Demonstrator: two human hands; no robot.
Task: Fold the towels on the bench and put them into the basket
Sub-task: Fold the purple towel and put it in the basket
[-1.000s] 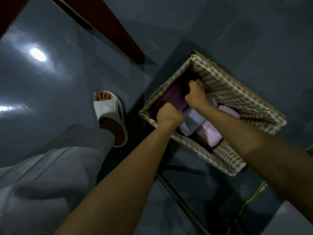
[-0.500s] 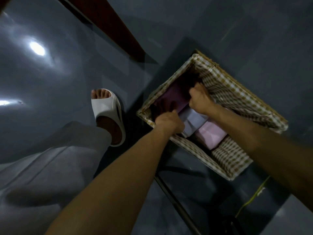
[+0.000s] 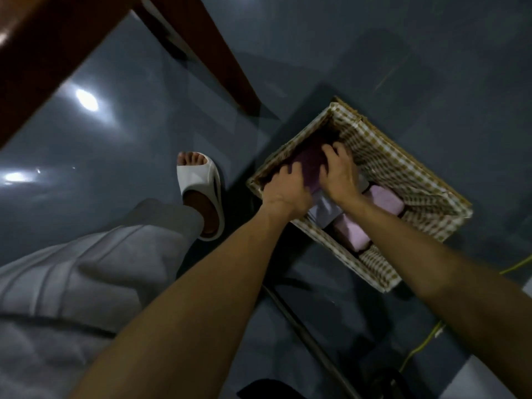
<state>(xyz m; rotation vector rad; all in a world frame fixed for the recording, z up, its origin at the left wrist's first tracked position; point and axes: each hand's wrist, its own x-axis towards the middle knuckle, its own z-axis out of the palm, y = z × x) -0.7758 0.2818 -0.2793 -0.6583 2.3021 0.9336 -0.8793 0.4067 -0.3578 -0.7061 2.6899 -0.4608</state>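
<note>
The basket (image 3: pixel 383 156), rectangular with a brown-and-white checked liner, stands on the dark glossy floor (image 3: pixel 374 53) at centre right of the frame. Both forearms reach into its upper-left end.

The left hand (image 3: pixel 288 185) lies on the near edge of a dark purple towel (image 3: pixel 309 162). Its fingers are spread and fairly straight, resting on the cloth rather than closed round it. The right hand (image 3: pixel 339 174) is just beside it, on the right side of the same towel. Its fingers are bent over the cloth with the thumb towards the left hand; whether it clamps the towel or only presses it cannot be determined. The two hands are close together but not touching.

The purple towel lies inside the basket at its upper-left end. Beneath the wrists lies a folded pale towel (image 3: pixel 325 205). Two folded pink towels (image 3: pixel 385 200) (image 3: pixel 351 236) lie towards the middle of the basket, close to the pale one. The lower-right end shows bare liner.

The desk (image 3: pixel 43 53), of reddish-brown wood, fills the upper left corner, with one leg (image 3: pixel 207 53) slanting down towards the basket. A foot in a white slipper (image 3: pixel 201 182) stands left of the basket, with a grey trouser leg (image 3: pixel 86 269) below it. A yellow-green cable (image 3: pixel 417 347) lies on the floor at lower right.
</note>
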